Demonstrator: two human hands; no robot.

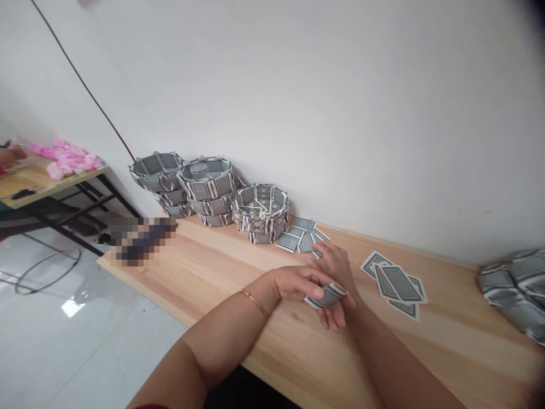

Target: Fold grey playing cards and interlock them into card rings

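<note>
My left hand (306,287), with a gold bangle at its wrist, is closed around a folded playing card (327,296) with a grey patterned back. My right hand (334,262) reaches past it, forearms crossing closely. Its fingertips pinch a small folded card (317,253) at the edge of a group of folded cards (301,230) on the table. Just left of that group stands a round basket (260,218) built from folded cards, with loose pieces inside. Flat playing cards (398,282) lie overlapping on the table to the right of my hands.
Stacked card baskets (208,190) and another stack (157,173) stand against the wall at left. More card work (513,284) sits at the right edge. A blurred-out item (145,241) lies at the wooden table's (204,267) left end. Pink flowers (66,156) and a person's hand (12,154) appear at another table.
</note>
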